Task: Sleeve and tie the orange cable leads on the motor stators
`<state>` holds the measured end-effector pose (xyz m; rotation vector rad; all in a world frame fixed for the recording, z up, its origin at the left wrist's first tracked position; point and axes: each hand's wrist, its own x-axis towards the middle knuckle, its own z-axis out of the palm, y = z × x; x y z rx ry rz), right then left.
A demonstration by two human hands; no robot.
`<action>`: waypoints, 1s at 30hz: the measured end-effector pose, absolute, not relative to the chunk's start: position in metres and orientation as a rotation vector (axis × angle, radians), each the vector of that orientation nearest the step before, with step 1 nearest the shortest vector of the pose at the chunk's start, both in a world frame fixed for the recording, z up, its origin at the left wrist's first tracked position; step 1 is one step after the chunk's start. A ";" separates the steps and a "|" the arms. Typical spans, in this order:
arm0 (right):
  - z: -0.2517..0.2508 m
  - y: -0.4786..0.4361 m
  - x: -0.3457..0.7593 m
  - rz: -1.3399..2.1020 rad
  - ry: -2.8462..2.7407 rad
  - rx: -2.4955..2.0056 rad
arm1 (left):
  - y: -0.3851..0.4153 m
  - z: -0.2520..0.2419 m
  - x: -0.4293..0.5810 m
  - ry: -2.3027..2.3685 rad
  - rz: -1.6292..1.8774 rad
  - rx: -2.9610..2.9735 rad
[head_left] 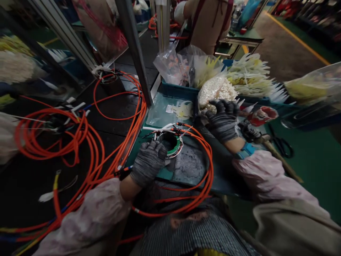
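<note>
Centrally, one wound ring [170, 143], dark inside with a green band and thin white and black leads sticking out of its far side, lies on a teal work mat [191, 177] straight in front of the person. The left hand [148, 161], in a grey knit glove, is curled closed over the ring's near left rim. A bundle of orange cables [209, 167] runs from the ring and loops once round the mat's right side and down to the person's lap. The right hand [222, 121], also gloved, lies palm down with bent fingers just past the ring, at the foot of a clear bag of small white pieces [216, 90]; whether it grips anything cannot be told. A blue wristband [246, 151] sits on that wrist. Behind this bag stand two more clear bags, one of yellow parts [206, 69] and one of orange parts [172, 69], beside one heap of white and yellow sleeves [247, 76]. One pair of black scissors [282, 145] lies to the right on the green table. Many more orange cables [80, 142] are coiled to the left. One other person [207, 21] stands at the far end.
</note>
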<state>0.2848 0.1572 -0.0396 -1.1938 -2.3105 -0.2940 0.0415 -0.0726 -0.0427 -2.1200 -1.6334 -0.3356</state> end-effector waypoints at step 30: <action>-0.015 -0.021 0.280 1.110 -1.639 -0.738 | -0.060 -0.044 0.021 -1.722 -0.524 -2.478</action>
